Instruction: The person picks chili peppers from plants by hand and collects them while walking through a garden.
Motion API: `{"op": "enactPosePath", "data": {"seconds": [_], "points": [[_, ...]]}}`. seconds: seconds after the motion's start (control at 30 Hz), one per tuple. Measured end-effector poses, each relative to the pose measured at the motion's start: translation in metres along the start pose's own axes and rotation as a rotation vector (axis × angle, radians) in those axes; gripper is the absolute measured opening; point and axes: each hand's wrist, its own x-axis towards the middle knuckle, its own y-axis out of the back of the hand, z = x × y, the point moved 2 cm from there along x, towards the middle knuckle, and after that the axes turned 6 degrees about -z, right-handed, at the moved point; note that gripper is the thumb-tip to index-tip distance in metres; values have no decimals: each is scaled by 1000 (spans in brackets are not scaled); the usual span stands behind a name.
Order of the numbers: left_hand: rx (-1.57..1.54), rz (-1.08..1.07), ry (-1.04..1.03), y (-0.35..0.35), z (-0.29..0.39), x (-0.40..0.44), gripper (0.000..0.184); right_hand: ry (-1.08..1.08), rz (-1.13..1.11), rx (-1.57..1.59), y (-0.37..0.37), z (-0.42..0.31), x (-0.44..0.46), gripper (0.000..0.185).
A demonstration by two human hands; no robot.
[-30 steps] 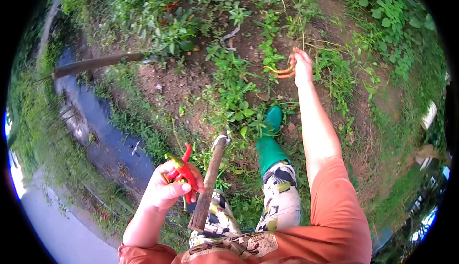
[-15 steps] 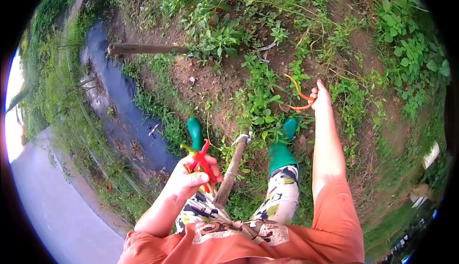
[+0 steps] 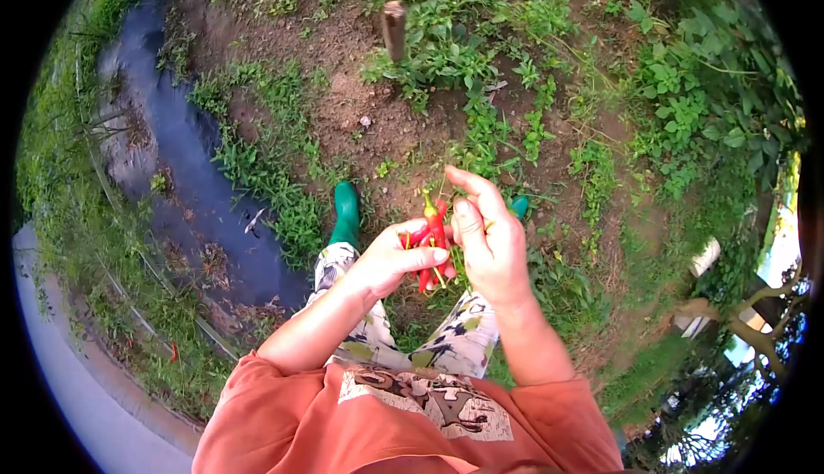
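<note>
One rust-orange shirt (image 3: 369, 435) across the bottom of the frame, with a printed picture on the chest. Just above, at the middle of the frame, a bunch of red peppers (image 3: 437, 232) in the left hand (image 3: 384, 261), thumb and fingers pinching the pods, one green stem pointing up. Right beside the bunch, the right hand (image 3: 495, 255), with index finger stretched toward the top of the frame and thumb raised apart from it; other fingers mostly hidden, so impossible to tell whether gripping anything. Below both hands, patterned trousers (image 3: 457, 330). Beyond, left of centre, a green boot (image 3: 345, 212); just past the right hand, the tip of a second boot (image 3: 520, 206). Farther out, brown soil (image 3: 339, 118), low green plants (image 3: 455, 58) and a wooden post (image 3: 394, 32) near the top centre. Toward the left, a long dark grey strip (image 3: 223, 208); at lower left, a pale path (image 3: 77, 388). At upper right, dense leaves (image 3: 687, 118); near the lower right edge, a tree branch (image 3: 757, 337).
</note>
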Motion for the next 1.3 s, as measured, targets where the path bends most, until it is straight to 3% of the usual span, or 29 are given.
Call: {"op": "enactPosePath", "data": {"seconds": [0.1, 0.27, 0.33, 0.37, 0.4, 0.47, 0.53, 0.6, 0.67, 0.73, 0.9, 1.0, 1.13, 1.3], "points": [[20, -98, 12, 24, 21, -27, 29, 8, 157, 407, -55, -4, 14, 26], [-63, 54, -119, 87, 37, -65, 31, 28, 225, 462, -135, -10, 53, 27], [-162, 213, -164, 101, 49, -78, 36, 105, 180, 389, -168, -9, 71, 29], [-219, 92, -101, 129, 43, -89, 42, 68, 83, 381, -179, -12, 77, 32], [-237, 153, -126, 138, 45, -93, 45, 41, 30, 440, -190, -17, 83, 32], [-269, 262, -233, 150, 55, -100, 49, 107, -50, 281, -208, -15, 92, 32], [-260, 300, -190, 161, 63, -104, 47, 270, -124, 52, -209, -20, 101, 35], [-294, 130, -122, 178, 67, -107, 46, 422, 49, -73, -200, -10, 107, 37], [-335, 122, -137, 182, 72, -107, 45, 275, 251, 285, -179, 20, 116, 38], [-342, 97, -166, 184, 79, -106, 45, -3, 497, 624, -145, 61, 137, 27], [-310, 13, -141, 179, 95, -95, 44, -383, 707, 1109, -89, 225, 209, 20], [-317, 16, -123, 178, 102, -84, 43, -477, 810, 1220, -81, 277, 258, 17], [-323, 59, -124, 180, 120, -62, 42, -441, 851, 1343, -80, 314, 319, 19], [-332, 95, -38, 183, 145, -19, 41, -534, 694, 1298, -88, 349, 362, 15]]}}
